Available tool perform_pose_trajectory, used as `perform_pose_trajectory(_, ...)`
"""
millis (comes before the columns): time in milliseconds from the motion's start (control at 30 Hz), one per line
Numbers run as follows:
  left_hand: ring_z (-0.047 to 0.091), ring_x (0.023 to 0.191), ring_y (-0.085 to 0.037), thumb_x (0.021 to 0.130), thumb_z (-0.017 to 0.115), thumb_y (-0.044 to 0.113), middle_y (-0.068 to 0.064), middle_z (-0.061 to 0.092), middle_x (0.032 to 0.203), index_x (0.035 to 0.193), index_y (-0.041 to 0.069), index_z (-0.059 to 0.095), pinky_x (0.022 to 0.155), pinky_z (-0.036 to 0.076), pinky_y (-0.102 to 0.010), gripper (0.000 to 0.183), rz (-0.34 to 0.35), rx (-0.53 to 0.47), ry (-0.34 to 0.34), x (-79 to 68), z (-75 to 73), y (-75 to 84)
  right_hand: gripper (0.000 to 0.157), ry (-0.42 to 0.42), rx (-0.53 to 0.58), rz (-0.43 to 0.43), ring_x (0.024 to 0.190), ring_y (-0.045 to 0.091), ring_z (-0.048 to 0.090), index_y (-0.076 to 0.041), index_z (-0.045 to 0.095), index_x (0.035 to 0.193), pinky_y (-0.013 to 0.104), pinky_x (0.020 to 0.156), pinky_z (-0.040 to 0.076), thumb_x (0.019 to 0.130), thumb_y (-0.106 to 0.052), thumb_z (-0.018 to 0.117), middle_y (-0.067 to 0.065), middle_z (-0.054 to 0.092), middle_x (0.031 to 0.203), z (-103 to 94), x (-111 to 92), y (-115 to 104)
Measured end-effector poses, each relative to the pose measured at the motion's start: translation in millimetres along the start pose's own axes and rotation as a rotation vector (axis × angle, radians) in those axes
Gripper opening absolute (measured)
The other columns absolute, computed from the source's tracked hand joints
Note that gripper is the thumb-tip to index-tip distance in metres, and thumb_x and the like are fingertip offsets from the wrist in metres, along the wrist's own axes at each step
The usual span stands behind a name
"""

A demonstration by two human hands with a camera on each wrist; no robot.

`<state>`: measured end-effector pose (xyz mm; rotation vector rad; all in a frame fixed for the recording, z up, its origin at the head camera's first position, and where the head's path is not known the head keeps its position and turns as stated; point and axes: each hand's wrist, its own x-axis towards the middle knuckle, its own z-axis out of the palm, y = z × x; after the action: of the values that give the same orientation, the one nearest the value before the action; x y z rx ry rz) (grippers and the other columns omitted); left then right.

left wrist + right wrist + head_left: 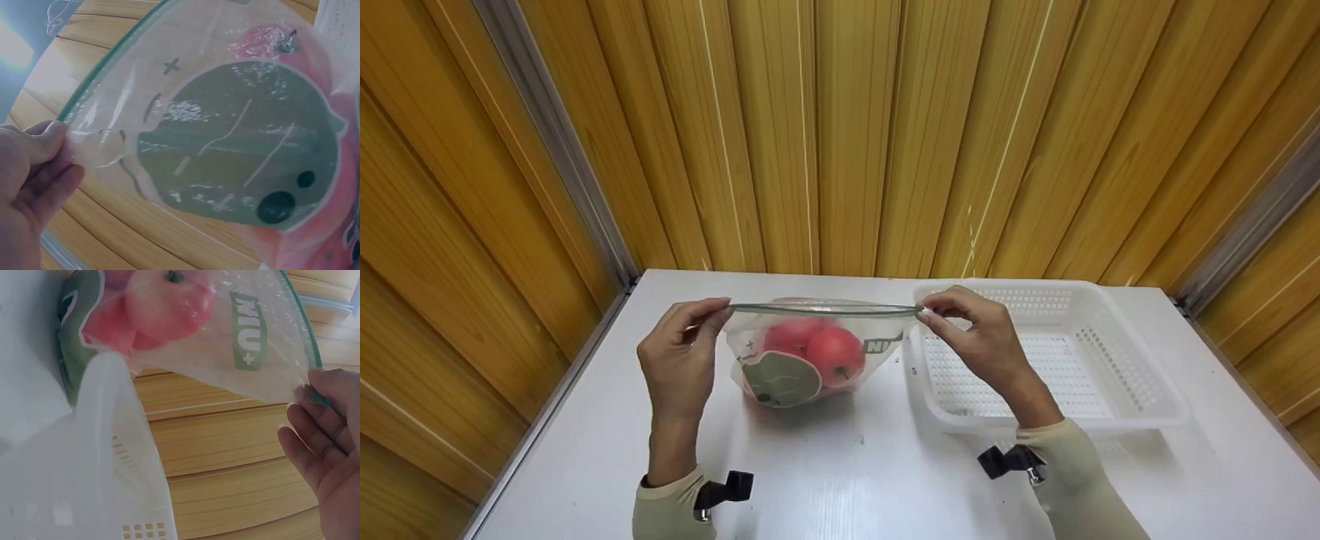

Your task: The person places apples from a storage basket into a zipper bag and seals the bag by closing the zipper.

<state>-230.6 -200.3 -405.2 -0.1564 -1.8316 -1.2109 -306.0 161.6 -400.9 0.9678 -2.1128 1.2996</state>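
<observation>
A clear zip bag (840, 330) with a green top strip and a printed green patch holds several red apples (835, 351). My left hand (679, 356) pinches the bag's left top corner between thumb and fingers. At the opposite end of the strip, my right hand (979, 334) pinches the right top corner. The strip is stretched nearly straight between both hands. In the left wrist view the green print (242, 146) covers part of the apples. The right wrist view shows thumb and index at the strip's end, the other fingers loosely extended.
A white perforated plastic basket (1140, 382) stands on the right of the white table (840, 465), under and beyond my right hand. Wood-patterned panels (847, 135) rise behind the table and at both sides. Each wrist wears a small black camera mount (724, 489).
</observation>
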Motion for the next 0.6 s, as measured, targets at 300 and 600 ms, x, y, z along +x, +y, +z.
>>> perform_pose_trajectory(300, 0.071, 0.087, -0.016, 0.094, 0.079, -0.001, -0.004, 0.078, 0.097, 0.105, 0.005, 0.080, 0.077, 0.056, -0.019, 0.013, -0.189, 0.064, -0.189, -1.1, -9.3, -5.9, 0.018, 0.110, 0.079, 0.152, 0.084, 0.013, 0.072, -0.003, 0.079, 0.108, 0.021, 0.074, 0.059, 0.091, 0.005, 0.079, 0.007, 0.077, 0.099, 12.1, -24, -10)
perform_pose_trajectory(600, 0.072, 0.088, -0.020, 0.094, 0.078, -0.001, -0.006, 0.079, 0.101, 0.108, 0.006, 0.081, 0.075, 0.057, -0.021, 0.016, -0.297, 0.158, -0.296, 0.3, -19.8, -1.6, 0.018, 0.120, 0.192, 0.230, 0.084, 0.014, 0.074, 0.001, 0.079, 0.108, 0.027, 0.076, 0.062, 0.091, 0.007, 0.077, 0.013, 0.077, 0.099, 17.6, -35, -21)
